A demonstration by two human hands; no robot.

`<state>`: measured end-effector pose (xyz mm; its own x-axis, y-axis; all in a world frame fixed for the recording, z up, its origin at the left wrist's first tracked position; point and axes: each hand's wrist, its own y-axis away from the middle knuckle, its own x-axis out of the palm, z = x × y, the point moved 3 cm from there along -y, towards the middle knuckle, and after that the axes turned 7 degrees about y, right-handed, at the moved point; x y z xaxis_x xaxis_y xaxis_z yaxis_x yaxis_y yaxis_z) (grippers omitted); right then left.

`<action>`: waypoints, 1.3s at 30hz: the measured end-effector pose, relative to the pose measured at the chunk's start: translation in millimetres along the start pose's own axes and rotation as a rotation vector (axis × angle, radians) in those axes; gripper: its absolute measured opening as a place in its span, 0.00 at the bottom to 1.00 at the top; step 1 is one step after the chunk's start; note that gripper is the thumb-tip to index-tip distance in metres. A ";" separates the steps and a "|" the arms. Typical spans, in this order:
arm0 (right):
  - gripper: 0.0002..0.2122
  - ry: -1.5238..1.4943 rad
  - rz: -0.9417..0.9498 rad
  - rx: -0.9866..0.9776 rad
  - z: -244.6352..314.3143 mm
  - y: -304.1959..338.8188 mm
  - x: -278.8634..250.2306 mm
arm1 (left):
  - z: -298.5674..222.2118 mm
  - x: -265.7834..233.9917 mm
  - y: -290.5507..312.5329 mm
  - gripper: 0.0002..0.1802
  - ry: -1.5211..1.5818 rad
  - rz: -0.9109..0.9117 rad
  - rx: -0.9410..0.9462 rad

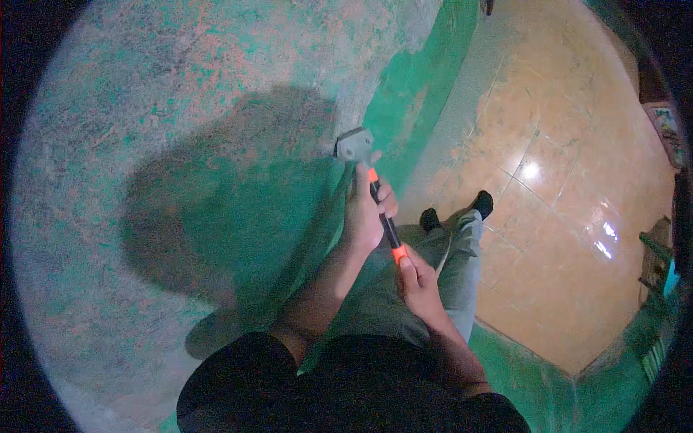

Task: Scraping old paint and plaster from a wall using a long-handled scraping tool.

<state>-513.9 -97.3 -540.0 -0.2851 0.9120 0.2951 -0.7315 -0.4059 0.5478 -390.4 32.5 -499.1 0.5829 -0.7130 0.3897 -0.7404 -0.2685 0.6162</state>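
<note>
A long-handled scraper [355, 145] with a grey metal head and a black and orange handle slants across the middle of the view. Its blade edge meets or hovers just off the patchy wall [216, 79]; I cannot tell which. My left hand [363, 216] is closed round the upper handle, just below the head. Lower down, my right hand [419, 283] grips the orange end of the handle. Worn green paint, grey and reddish specks cover the wall, and solid green paint [397, 94] shows beyond the blade.
My shadow darkens the wall on the left. To the right lies a shiny tan tiled floor [548, 238], with dust and crumbs along the wall's foot. My feet in dark socks [484, 204] stand on it. Assorted objects [655, 256] line the far right edge.
</note>
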 end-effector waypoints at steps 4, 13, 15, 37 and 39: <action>0.19 0.054 -0.022 -0.018 7.1 2.5 -4.0 | 0.5 5.5 -1.1 0.30 -0.003 -0.012 -0.001; 0.24 -0.223 0.181 0.145 -8.1 10.0 -5.0 | 9.6 -19.9 0.3 0.27 -0.014 0.041 -0.095; 0.23 -0.401 0.192 0.195 -8.2 13.4 -1.2 | 9.7 -17.8 0.2 0.27 -0.029 0.022 -0.099; 0.24 -0.271 0.173 0.184 -13.2 27.1 10.4 | 2.7 -19.2 18.8 0.25 -0.071 -0.081 -0.032; 0.24 -0.310 0.170 0.275 -8.9 26.6 6.5 | 3.0 -16.2 18.7 0.25 -0.090 -0.088 -0.019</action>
<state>-540.7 -101.6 -530.5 -0.1570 0.7866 0.5971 -0.4866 -0.5878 0.6463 -414.6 37.1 -495.9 0.6121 -0.7429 0.2710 -0.6809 -0.3208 0.6584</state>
